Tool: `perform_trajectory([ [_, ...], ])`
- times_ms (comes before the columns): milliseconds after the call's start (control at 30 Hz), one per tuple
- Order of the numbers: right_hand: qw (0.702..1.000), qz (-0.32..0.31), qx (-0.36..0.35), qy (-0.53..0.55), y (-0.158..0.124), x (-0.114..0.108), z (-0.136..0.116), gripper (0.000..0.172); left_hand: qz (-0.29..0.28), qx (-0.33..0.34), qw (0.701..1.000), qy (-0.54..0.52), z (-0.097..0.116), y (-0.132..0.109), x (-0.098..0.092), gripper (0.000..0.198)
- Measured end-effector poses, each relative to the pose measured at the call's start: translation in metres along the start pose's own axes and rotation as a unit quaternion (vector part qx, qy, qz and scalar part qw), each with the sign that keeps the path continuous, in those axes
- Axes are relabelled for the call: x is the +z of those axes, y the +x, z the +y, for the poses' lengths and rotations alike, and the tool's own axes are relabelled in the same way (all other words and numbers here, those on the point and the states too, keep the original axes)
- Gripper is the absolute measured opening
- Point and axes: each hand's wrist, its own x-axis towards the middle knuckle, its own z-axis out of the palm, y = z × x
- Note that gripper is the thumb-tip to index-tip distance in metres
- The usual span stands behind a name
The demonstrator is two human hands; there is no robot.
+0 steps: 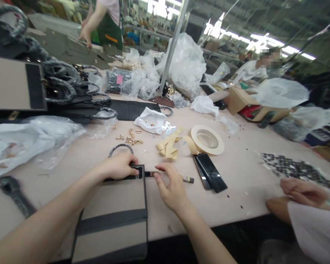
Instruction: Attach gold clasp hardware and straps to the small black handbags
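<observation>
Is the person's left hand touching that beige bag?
Touching. The head view shows the left hand with its fingers curled over the black top edge of the bag.

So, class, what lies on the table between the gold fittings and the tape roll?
Loose, crumpled strips of tape lie between the gold fittings and the tape roll; the head view shows it.

Long worktable (244, 185) (pinkish) under strip lights (254, 36)
</observation>
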Motion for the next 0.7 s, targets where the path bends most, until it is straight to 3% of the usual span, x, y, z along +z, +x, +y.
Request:
perform_trajectory([
  [67, 0.995, -0.062, 0.029, 0.072, 0.003, 0.005, -0.017, 0.044, 0.032, 0.045, 0.998, 0.009, 0.014, -0.016, 0.000, 0.019],
  [100, 0.989, -0.098, 0.042, 0.099, 0.006, 0.007, -0.024, 0.046, 0.047, 0.065, 0.997, 0.016, 0.021, -0.023, 0.001, 0.018],
  [200, 0.975, -0.156, 0.057, 0.145, 0.016, 0.011, -0.034, 0.015, 0.111, 0.089, 0.988, 0.056, 0.033, -0.048, 0.009, 0.020],
  [233, 0.976, -0.150, 0.059, 0.145, 0.018, 0.011, -0.035, 0.009, 0.155, 0.087, 0.981, 0.074, 0.034, -0.058, 0.015, 0.024],
  [300, 0.981, -0.110, 0.069, 0.147, 0.019, 0.008, -0.032, 0.012, 0.275, 0.088, 0.953, 0.097, 0.034, -0.078, 0.030, 0.034],
  [367, 0.978, -0.072, 0.092, 0.171, 0.015, 0.006, -0.025, 0.015, 0.419, 0.069, 0.900, 0.101, 0.033, -0.100, 0.050, 0.036],
  [433, 0.971, -0.060, 0.114, 0.200, 0.008, 0.007, -0.020, 0.018, 0.508, 0.024, 0.857, 0.078, 0.038, -0.117, 0.074, 0.034],
  [500, 0.968, -0.058, 0.131, 0.206, 0.000, 0.007, -0.023, 0.020, 0.507, -0.005, 0.861, 0.046, 0.052, -0.126, 0.099, 0.038],
  [567, 0.972, -0.038, 0.140, 0.184, -0.010, 0.003, -0.041, 0.024, 0.456, -0.018, 0.889, 0.031, 0.074, -0.130, 0.124, 0.058],
  [633, 0.978, -0.007, 0.137, 0.157, -0.023, -0.010, -0.075, 0.025, 0.422, -0.015, 0.905, 0.040, 0.098, -0.137, 0.143, 0.088],
  [700, 0.980, 0.007, 0.111, 0.166, -0.039, -0.033, -0.116, 0.020, 0.423, 0.013, 0.906, 0.023, 0.116, -0.152, 0.151, 0.104],
])
